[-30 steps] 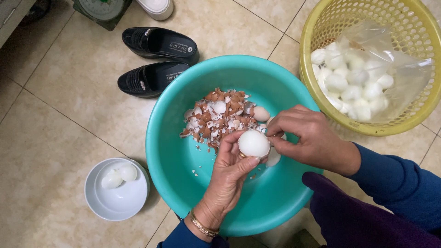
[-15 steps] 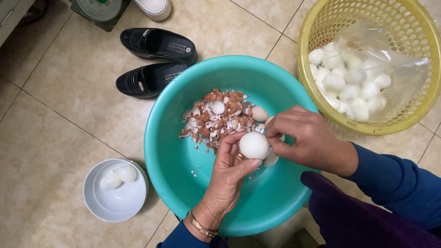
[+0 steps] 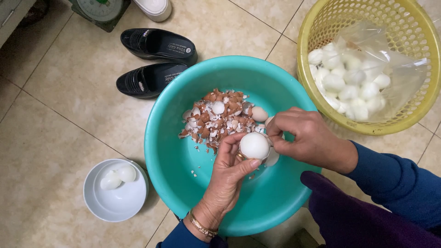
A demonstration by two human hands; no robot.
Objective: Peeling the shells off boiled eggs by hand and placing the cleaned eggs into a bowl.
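My left hand (image 3: 226,179) holds a white peeled egg (image 3: 254,145) over a teal plastic basin (image 3: 183,174). My right hand (image 3: 305,138) pinches at the egg's right side, fingertips touching it and a bit of shell. A heap of brown and white eggshell pieces (image 3: 216,118) lies in the basin just beyond the hands, with a brown unpeeled egg (image 3: 259,114) at its right edge.
A yellow woven basket (image 3: 317,27) at upper right holds a clear bag of several white peeled eggs (image 3: 349,87). A small white bowl (image 3: 98,202) with two peeled eggs sits lower left. A pair of black shoes (image 3: 154,59), a weighing scale (image 3: 98,9) and a white shoe (image 3: 154,7) lie on the tiled floor.
Both hands stay on the egg over the basin; the fingers shift only slightly around it.
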